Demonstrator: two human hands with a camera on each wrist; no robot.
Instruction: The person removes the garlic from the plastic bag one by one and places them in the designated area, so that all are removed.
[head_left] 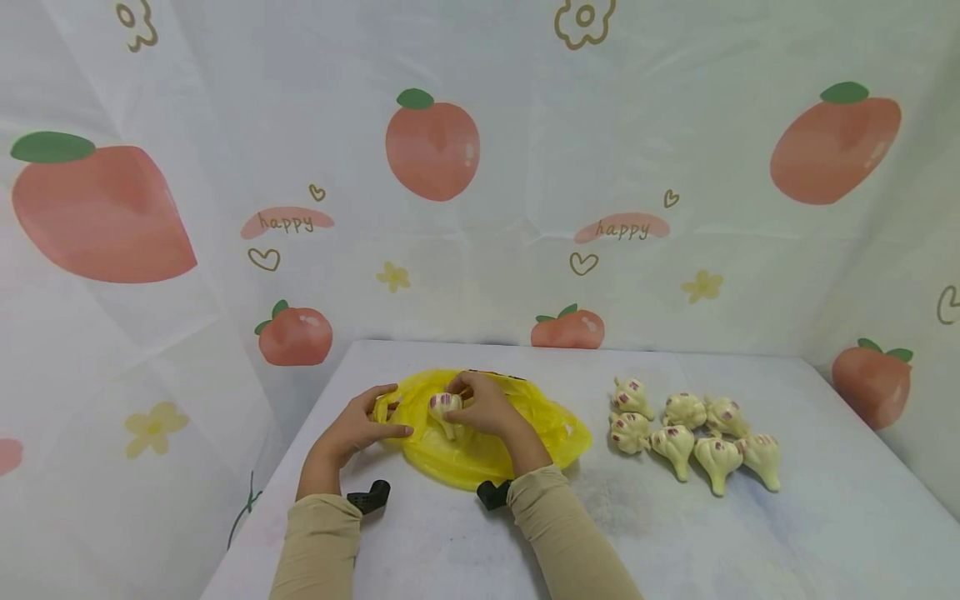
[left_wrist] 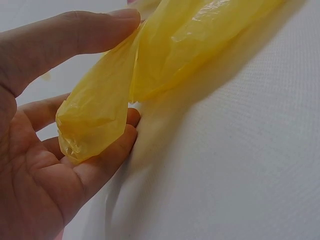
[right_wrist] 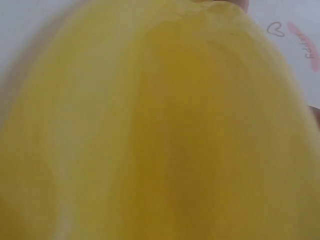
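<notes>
A yellow plastic bag (head_left: 480,458) lies spread on the table, its mouth towards my left hand (head_left: 362,422). My left hand holds the bag's edge; in the left wrist view the thumb (left_wrist: 95,30) lies along the yellow plastic (left_wrist: 100,115), with the fingers behind a folded corner. My right hand (head_left: 483,406) grips a garlic bulb (head_left: 446,405) between thumb and fingers, stem downward, over the bag's opening. In the right wrist view the yellow film (right_wrist: 160,125) fills most of the picture and hides the garlic and nearly all of the hand.
Several garlic bulbs (head_left: 717,458) with purple marks lie grouped on the right of the white table (head_left: 442,550). Black wrist-worn devices (head_left: 370,497) sit at both wrists. A white curtain (head_left: 495,267) printed with fruit hangs behind the table.
</notes>
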